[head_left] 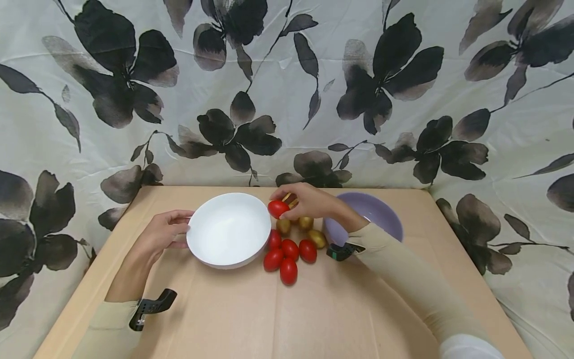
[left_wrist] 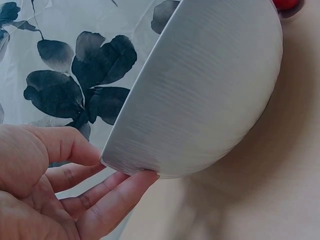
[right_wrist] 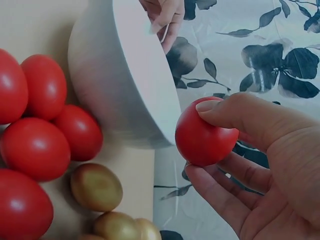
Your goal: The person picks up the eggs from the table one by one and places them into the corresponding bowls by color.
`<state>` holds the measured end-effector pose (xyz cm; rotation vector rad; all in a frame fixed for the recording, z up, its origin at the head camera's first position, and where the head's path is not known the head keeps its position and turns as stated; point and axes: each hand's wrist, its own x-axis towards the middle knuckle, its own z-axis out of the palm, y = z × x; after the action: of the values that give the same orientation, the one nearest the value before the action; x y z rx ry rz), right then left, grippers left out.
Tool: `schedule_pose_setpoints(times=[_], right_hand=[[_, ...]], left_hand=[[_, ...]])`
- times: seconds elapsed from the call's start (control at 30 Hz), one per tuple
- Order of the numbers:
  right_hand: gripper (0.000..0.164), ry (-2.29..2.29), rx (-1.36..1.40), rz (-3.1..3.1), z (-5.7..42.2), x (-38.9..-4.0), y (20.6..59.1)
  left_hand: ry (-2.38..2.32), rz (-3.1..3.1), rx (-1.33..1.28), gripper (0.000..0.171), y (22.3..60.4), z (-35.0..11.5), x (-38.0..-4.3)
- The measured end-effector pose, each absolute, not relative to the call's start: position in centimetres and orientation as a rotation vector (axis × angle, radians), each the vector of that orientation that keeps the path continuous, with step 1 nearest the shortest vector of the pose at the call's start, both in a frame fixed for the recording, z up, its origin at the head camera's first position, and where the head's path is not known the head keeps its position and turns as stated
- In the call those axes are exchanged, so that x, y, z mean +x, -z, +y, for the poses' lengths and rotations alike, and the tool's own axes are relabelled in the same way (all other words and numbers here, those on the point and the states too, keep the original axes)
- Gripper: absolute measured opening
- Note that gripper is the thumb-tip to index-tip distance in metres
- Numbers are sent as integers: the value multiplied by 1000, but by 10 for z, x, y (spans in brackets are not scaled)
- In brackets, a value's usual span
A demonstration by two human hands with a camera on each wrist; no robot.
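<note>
My right hand [head_left: 305,202] pinches a red egg [right_wrist: 205,135] between thumb and fingers, right at the rim of a white bowl [head_left: 228,229]. At the bowl's opposite side, my left hand [left_wrist: 65,190] holds it, thumb at the rim and fingertips against the outer wall. Inside, the bowl shows nothing but its white surface. Several more red eggs [head_left: 288,271] lie in a cluster on the table beside the bowl. Gold eggs [right_wrist: 96,187] sit behind them, partly hidden under my right hand in the head view.
A purple bowl [head_left: 383,217] stands to the right, partly covered by my right forearm. The light wooden table [head_left: 278,319] ends at a back edge against a floral cloth [head_left: 278,99], which also hangs along both sides.
</note>
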<state>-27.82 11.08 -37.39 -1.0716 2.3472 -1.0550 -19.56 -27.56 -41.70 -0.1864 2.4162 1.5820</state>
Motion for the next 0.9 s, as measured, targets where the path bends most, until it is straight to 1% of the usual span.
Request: schedule_pose_setpoints(times=[0.2,0.57,0.9], right_hand=[[47,1030,-1034,2333,97,-280,372],[48,998,-1058,2295,75,-282,370],[44,917,-1129,2250,53,-282,376]], left_hand=[[-1584,2420,-179,51,417,-275,-194],[-1599,2415,-170,51,415,-275,-195],[-1593,2411,-177,51,414,-275,-195]])
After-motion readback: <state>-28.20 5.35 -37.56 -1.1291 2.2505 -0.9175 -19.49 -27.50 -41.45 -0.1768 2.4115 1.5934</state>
